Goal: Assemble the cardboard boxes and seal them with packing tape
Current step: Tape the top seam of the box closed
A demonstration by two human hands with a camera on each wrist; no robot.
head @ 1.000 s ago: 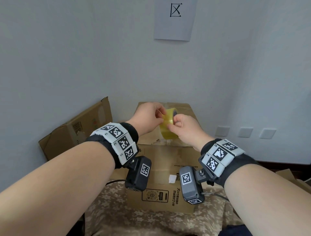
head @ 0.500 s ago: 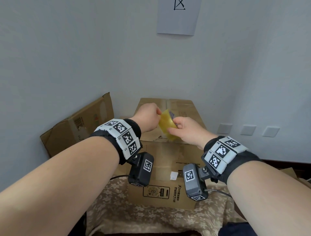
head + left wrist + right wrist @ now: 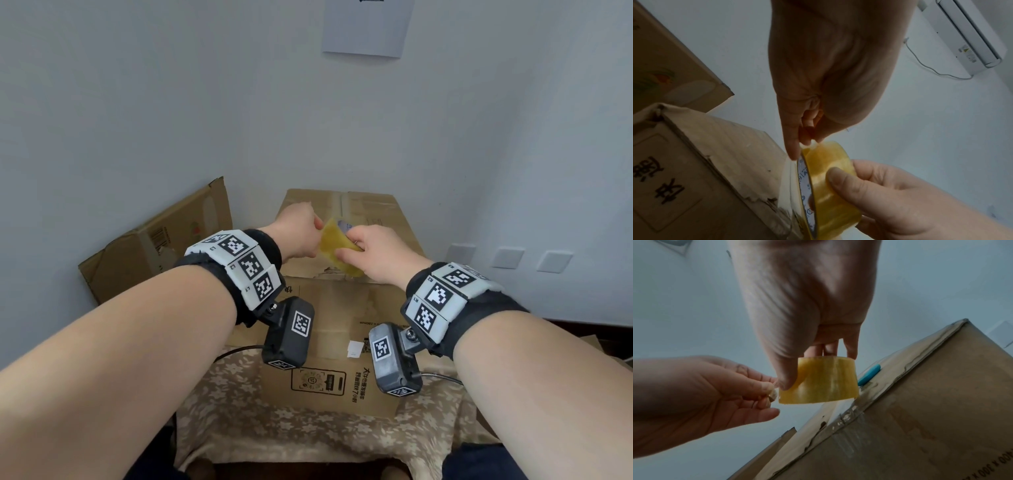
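Packing tape roll gripped by right hand, thumb and fingers curled round rim, above cardboard box. Left hand fingertips pinching tape's loose end at roll edge.

Both bare forearms extend forward and converge at chest height, each wrist wearing a black band with marker tiles. The right hand grips the tape roll, thumb on its outer face, fingers behind. The left hand pinches the roll's edge between thumb and fingertips.
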